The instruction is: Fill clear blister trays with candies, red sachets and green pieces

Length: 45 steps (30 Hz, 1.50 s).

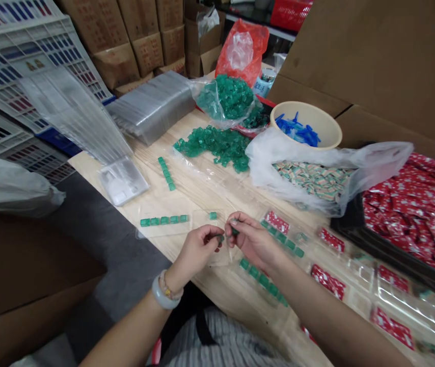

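My left hand (201, 245), with a pale bangle on its wrist, pinches a small dark green cube that shows only partly at the fingertips. Close beside it, my right hand (253, 239) is closed on another green cube (235, 231), mostly covered by the fingers. Beneath both hands lies a clear plastic tray, with a single green cube (213, 215) at its far end. To the left, a row of green cubes (164, 220) sits in another clear tray. Farther back, a second row (166, 174) rests on the wood. More rows lie beside my right forearm.
A heap of loose green cubes (217, 145) lies behind, below a bag of more. A cream bowl (332, 120) holds blue pieces. Small striped packets (313, 178) fill a white bag; red packets (412, 209) fill a black bin. Stacked clear trays (156, 104) stand at left.
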Motion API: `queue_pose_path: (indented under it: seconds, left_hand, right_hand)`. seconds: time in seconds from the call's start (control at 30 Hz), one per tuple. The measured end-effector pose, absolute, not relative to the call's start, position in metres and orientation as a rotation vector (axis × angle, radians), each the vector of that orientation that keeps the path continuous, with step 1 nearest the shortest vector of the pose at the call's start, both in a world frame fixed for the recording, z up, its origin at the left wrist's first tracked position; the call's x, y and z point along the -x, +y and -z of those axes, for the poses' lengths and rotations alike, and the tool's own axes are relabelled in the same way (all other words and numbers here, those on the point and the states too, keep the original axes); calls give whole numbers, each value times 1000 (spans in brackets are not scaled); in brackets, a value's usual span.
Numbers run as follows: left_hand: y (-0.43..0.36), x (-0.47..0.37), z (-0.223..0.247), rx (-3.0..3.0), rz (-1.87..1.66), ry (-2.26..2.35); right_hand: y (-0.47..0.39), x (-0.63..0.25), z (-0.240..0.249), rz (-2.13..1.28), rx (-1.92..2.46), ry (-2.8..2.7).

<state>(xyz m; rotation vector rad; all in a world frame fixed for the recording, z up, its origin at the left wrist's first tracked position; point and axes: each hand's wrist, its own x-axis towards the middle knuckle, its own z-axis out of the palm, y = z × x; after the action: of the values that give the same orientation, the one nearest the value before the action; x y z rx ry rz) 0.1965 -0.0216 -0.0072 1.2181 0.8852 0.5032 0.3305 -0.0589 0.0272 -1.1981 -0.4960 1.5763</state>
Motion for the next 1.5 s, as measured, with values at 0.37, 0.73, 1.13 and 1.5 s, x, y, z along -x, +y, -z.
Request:
queue_pose_path:
  seconds: [0.37, 0.73, 1.13, 1.5]
  left_hand:
    - [-10, -188, 3, -1057, -588, 948]
    - [-30, -183, 20, -842, -452, 901]
    - [-32, -177, 45, -1800, -550, 1090]
    - [-16, -202, 48, -2068, -570, 1073]
  right_hand:
    - [-76, -345, -4, -1466, 1525, -957]
    - [-81, -339, 8, -1078, 1626, -1446]
    - [-34, -335, 36, -597, 1923, -2244]
    - [-32, -345, 43, -760, 1805, -2035]
